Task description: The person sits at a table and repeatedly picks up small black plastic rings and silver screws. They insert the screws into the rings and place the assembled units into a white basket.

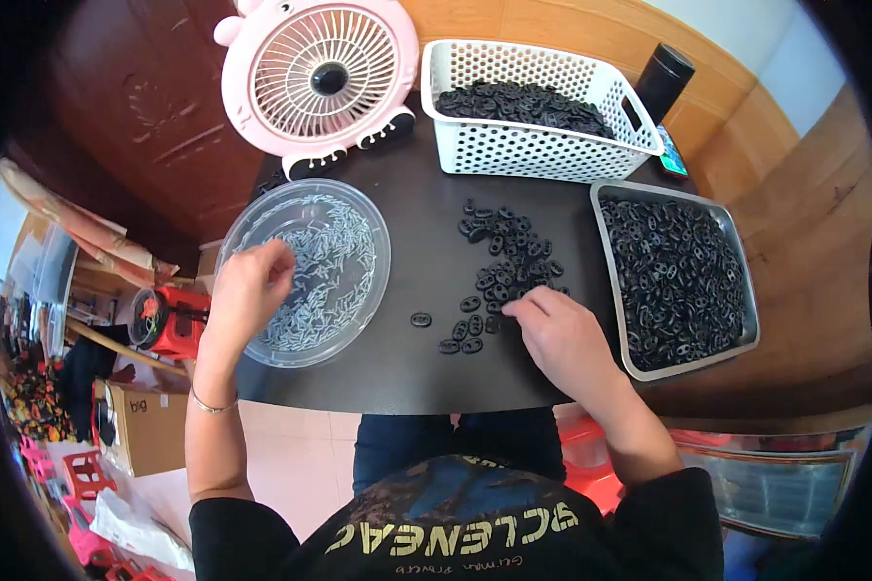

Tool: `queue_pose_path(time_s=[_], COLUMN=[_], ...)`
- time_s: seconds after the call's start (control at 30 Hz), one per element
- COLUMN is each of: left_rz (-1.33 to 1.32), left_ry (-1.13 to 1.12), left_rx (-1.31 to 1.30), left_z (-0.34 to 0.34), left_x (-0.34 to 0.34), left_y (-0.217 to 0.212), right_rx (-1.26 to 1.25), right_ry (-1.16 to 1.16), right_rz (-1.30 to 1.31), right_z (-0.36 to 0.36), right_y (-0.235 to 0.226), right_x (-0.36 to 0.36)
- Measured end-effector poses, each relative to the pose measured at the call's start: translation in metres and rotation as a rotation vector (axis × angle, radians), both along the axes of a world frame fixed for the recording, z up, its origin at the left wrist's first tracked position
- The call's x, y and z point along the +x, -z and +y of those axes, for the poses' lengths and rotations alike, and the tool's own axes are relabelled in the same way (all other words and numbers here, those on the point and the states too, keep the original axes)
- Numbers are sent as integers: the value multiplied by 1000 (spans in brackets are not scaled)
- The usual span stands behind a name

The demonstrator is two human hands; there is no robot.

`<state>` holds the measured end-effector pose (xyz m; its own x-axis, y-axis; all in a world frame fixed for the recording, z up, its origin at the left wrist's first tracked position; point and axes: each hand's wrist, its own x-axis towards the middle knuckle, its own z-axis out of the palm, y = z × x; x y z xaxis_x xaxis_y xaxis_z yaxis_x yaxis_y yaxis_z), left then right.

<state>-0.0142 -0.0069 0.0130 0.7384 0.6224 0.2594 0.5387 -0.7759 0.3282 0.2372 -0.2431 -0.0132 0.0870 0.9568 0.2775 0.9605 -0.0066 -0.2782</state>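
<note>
My left hand (252, 281) is over the near-left rim of a clear round plastic tub (385, 276). Its fingers are curled into a pinch, and anything between them is hidden. Many small silvery screws (334, 252) are spread across the tub's bottom. My right hand (560, 337) reaches down to the tabletop, its thumb and fingertips drawn together at the edge of a loose group of small black oval pieces with two holes (499, 276). Whatever the fingertips hold is too small to make out. One black oval piece (421, 319) lies apart, nearer the tub.
More black ovals fill a metal tray (606, 261) at the right. At the back of the dark table (358, 382) stand a white perforated basket (543, 150) of black parts, a pink fan (397, 77) and a black cylinder (665, 77). A phone (672, 155) lies beside the basket.
</note>
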Motion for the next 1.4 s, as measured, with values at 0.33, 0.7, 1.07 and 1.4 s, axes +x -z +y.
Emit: queue_pose_path(time_s=[0.33, 0.7, 1.07, 1.4], left_rz=[-123, -331, 8, 153], left_ry=[15, -34, 29, -22], left_rx=[-110, -555, -133, 36], left_z=[2, 11, 12, 8], left_x=[-9, -14, -22, -20], left_y=[10, 11, 6, 20], right_rx=[345, 325, 305, 344], right_ry=[-93, -55, 27, -28], right_rz=[434, 670, 764, 1002], right_z=[46, 92, 92, 94], right_y=[-40, -23, -4, -1], right_x=[-17, -14, -8, -7])
